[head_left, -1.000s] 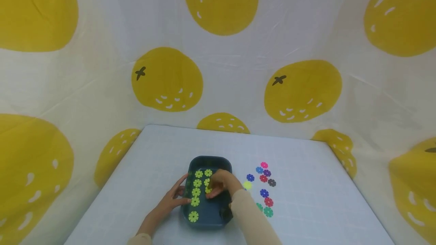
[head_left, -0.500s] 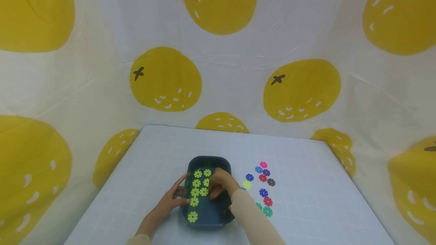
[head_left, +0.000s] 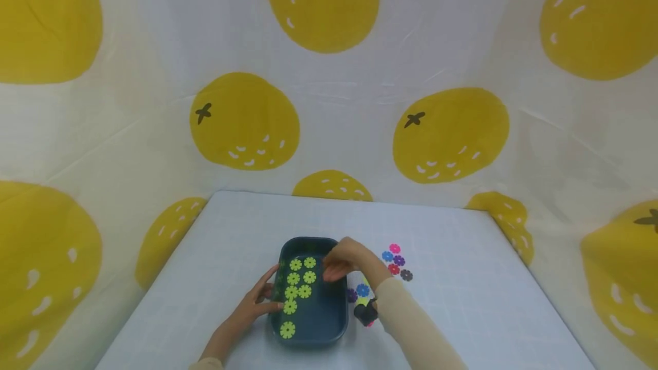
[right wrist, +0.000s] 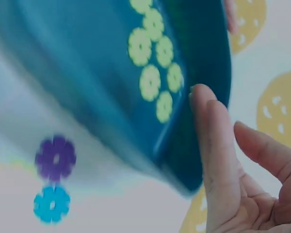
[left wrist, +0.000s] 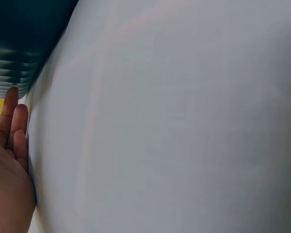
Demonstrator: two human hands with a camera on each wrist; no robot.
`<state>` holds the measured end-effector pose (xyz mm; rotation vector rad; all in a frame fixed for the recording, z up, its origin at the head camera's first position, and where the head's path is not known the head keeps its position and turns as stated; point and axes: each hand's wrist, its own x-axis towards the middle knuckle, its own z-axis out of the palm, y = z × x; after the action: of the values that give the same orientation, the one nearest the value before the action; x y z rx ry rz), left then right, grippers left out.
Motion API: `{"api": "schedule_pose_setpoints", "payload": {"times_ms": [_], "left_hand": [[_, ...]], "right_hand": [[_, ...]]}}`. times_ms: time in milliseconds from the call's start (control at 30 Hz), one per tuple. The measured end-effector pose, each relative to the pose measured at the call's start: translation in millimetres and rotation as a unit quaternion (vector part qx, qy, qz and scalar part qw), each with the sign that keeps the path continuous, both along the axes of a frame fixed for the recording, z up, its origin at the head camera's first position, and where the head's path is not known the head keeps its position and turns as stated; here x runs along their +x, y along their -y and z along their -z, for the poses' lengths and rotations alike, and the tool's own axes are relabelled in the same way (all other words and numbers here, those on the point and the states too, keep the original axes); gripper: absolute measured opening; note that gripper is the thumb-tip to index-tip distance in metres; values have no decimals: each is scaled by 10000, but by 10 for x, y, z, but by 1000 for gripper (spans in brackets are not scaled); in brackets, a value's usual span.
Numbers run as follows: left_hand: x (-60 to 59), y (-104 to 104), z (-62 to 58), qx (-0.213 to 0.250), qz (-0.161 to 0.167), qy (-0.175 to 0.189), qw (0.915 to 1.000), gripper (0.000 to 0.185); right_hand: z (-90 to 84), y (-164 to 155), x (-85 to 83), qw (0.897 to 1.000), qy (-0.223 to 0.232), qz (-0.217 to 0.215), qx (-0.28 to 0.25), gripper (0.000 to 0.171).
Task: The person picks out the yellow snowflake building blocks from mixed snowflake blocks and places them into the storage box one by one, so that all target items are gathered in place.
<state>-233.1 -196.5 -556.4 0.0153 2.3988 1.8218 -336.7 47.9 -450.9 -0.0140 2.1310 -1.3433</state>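
1. Your right hand (head_left: 343, 260) has lifted off the green discs (head_left: 299, 277) and drifted toward the tray's (head_left: 329, 324) far right rim, fingers relaxed, empty.
2. Left to right: your left hand (head_left: 260, 298) rests straight-fingered against the tray's left wall; the discs lie inside, left of your right hand; loose coloured discs (head_left: 394, 260) lie further right.

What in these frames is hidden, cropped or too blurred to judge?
- Head view: the right forearm covers some coloured discs; their count is unclear.
- Left wrist view: the tray is cut off by the edge; only the left hand and bare table show.
- Right wrist view: motion blur smears the green discs beside the right hand.
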Motion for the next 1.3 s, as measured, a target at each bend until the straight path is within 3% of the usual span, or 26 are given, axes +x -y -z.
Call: {"api": "schedule_pose_setpoints", "payload": {"times_ms": [100,267,400,567,733,833,1100,1300], "left_hand": [[-4,-6,11,19,34,-26,10000,82],[0,-5,14,-86,23,6,10000,82],[17,6,-5,-110,19,36,9999,82],[11,11,-13,-85,83,99,9999,83],[-1,5,0,-21,123,24,9999,83],[3,-1,-4,5,127,-18,9999,83],[2,-18,-22,-70,96,44,9999,81],[-3,-22,-28,-192,19,132,9997,81]], "right_hand": [[-12,-227,-83,9996,162,143,-200,23],[40,-592,-138,9966,158,795,142,29],[164,-808,-138,9914,83,1236,432,28],[346,-1002,-143,9880,-67,1462,486,26],[526,-1147,-103,9906,-1002,752,556,24],[632,-1207,-65,9844,-1623,108,677,26],[772,-1255,-14,9647,-2266,-599,1199,34],[780,-1260,-45,9601,-2386,-769,1236,34]]}}
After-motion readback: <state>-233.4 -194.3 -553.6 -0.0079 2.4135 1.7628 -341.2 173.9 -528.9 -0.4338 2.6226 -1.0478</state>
